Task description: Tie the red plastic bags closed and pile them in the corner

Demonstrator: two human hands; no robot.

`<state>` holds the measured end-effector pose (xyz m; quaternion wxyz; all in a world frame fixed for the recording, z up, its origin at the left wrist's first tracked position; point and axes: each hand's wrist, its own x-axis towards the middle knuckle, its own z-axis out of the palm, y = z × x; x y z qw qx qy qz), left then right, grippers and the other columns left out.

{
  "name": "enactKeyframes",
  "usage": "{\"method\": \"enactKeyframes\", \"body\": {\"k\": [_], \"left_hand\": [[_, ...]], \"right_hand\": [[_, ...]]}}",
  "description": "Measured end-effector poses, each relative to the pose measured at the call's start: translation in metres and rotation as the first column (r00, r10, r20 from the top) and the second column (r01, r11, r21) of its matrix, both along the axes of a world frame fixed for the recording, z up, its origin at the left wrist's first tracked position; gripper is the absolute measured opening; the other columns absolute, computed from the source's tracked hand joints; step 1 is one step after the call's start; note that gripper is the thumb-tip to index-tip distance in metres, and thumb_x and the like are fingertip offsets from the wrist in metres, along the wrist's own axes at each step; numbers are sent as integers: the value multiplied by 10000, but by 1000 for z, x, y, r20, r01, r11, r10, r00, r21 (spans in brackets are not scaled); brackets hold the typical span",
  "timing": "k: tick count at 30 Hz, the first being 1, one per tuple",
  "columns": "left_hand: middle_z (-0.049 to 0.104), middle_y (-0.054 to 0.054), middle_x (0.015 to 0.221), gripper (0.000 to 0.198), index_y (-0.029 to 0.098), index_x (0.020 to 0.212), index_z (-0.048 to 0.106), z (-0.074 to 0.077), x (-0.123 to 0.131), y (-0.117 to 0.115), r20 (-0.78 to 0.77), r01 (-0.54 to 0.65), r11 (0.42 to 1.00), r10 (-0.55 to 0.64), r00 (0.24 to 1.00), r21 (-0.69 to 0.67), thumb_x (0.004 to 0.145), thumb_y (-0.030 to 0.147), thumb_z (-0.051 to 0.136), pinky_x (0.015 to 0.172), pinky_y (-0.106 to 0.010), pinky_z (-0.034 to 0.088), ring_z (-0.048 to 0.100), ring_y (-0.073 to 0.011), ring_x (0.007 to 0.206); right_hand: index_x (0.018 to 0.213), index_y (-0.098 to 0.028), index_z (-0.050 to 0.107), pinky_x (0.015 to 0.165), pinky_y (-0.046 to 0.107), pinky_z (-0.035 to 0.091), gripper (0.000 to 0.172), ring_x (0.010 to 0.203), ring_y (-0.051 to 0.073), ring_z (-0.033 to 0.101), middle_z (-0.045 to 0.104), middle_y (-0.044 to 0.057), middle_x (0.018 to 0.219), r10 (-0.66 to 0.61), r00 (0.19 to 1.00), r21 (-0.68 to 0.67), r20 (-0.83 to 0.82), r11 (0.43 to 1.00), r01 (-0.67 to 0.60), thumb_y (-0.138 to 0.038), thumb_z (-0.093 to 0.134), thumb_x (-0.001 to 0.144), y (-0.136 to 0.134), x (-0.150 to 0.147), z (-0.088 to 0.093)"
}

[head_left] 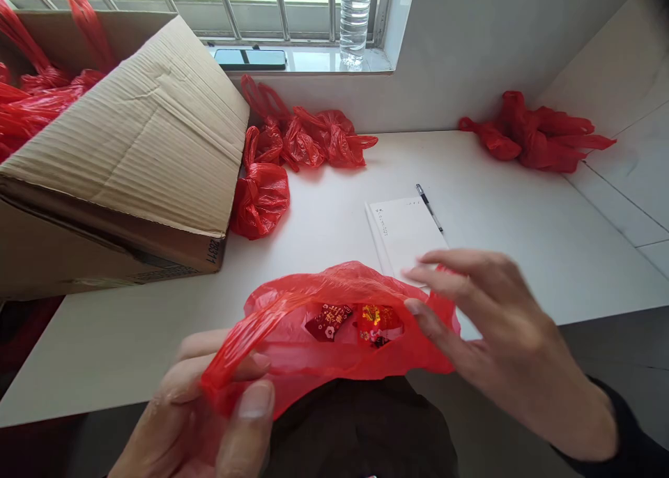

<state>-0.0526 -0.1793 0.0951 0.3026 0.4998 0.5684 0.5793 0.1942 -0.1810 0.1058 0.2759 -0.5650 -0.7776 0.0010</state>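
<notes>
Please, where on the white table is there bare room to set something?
Widest: the white table right of the notepad and pen, in front of the far-right red bags. Smaller: between notepad and tied bag beside the carton. Crowded: the back left, with carton and window-side bags.

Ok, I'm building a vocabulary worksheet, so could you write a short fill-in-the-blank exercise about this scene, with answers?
1. The left hand holds an open bag coloured ____.
2. The cardboard box stands to the notepad's ____.
3. The bottle stands on the ____.
4. Beside the notepad's right edge lies a ____.

Missing words: red; left; windowsill; pen.
</notes>
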Motion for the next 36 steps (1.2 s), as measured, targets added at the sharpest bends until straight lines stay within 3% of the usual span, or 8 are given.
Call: {"method": "enactKeyframes", "body": {"k": [3,9,14,18,23,26,31,36], "left_hand": [[571,38,1064,63,387,840,713,6,1,6,-32,25,999,-24,999,39,865,344,675,1046,-393,465,511,-228,1114],[671,22,1288,186,381,1051,732,22,9,23,70,293,952,-299,952,86,911,288,654,1063,-468,493,549,-286,1303],[708,31,1196,251,445,1164,707,21,13,34,179,336,941,-336,925,27,921,393,673,901,-405,573,656,-280,1127],[720,8,923,183,389,1099,729,26,25,35,229,318,948,-315,921,26,930,398,658,763,-351,559,689,-225,858],[674,14,830,234,385,1183,661,34,39,51,187,551,833,-551,813,58,981,306,575,626,-314,538,634,-158,654],[676,-47,1174,406,363,1364,544,34,50,60,66,676,737,-674,736,-16,967,289,587,744,-342,567,670,-195,855],[659,3,862,499,395,1435,465,38,62,65,68,763,643,-760,646,-56,968,254,572,693,-334,558,623,-175,695],[680,-17,937,549,291,1309,487,48,70,67,171,854,489,-839,516,-177,832,180,736,736,-325,554,654,-205,822]], "right_hand": [[1439,-195,475,1048,570,410,546,1168,354,559,616,152,1276,-130,982,-110,139,983,145,-345,636,939,1,26,-7],[1106,-277,659,714,343,517,199,829,193,643,697,29,987,-90,994,-357,-65,932,61,-332,487,1022,10,28,0],[1321,-339,572,754,379,546,460,873,222,660,687,38,1077,38,998,-431,43,902,-16,-546,633,915,7,39,15],[1079,-352,667,571,296,508,194,661,152,621,689,-6,898,6,999,-500,-36,865,-23,-473,553,978,-8,64,17],[1086,-351,681,410,247,447,251,511,123,534,630,-24,743,-167,946,-277,-277,957,88,-496,700,881,-6,51,45],[1151,-340,672,478,235,537,316,587,133,629,656,-14,810,-97,910,-223,-403,975,5,-454,738,863,10,30,64],[1223,-306,648,520,224,589,350,643,132,668,668,-3,885,-18,861,-192,-509,977,-93,-335,726,884,36,11,74],[1213,-305,639,646,268,636,323,764,153,702,683,10,1058,60,828,-150,-557,974,-172,-294,708,898,36,-4,74]]}}
